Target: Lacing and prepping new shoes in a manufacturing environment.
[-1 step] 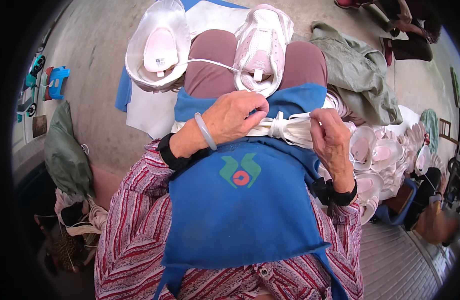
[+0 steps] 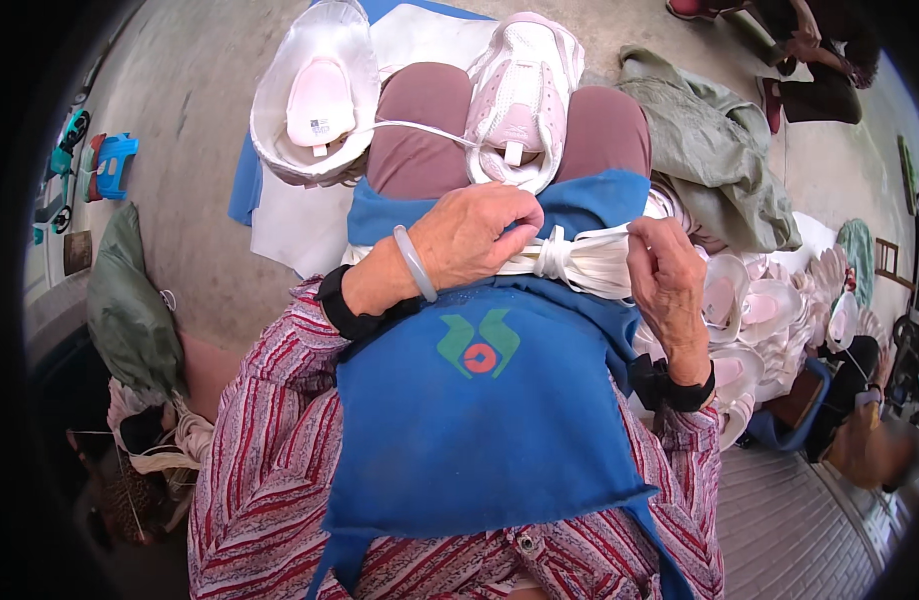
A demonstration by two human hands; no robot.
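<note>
A bundle of white shoelaces point(image 2: 590, 265), knotted round its middle, lies across my lap on the blue apron point(image 2: 430, 420). My left hand point(image 2: 480, 230) curls over its left part, fingers bent and fingertips mostly hidden. At the right end of the bundle, the thumb and fingers of my right hand point(image 2: 668, 270) pinch the laces. A pink and white sneaker point(image 2: 520, 110) rests between my knees, toe pointing away. Left of it stands another shoe point(image 2: 315, 100) with a pale insole showing and a translucent wrap around it. One thin white lace point(image 2: 420, 127) runs between the two shoes.
Many pale pink shoes point(image 2: 765, 310) are heaped at my right, below a grey-green cloth point(image 2: 700, 140). A dark green sack point(image 2: 135, 300) stands at the left. Other people point(image 2: 825, 60) sit at the far right and lower right. A blue plastic stool point(image 2: 115, 165) is far left.
Both my hands have shifted very slightly to the right, the right one drawing a little away along the laces. The shoes look almost the same.
</note>
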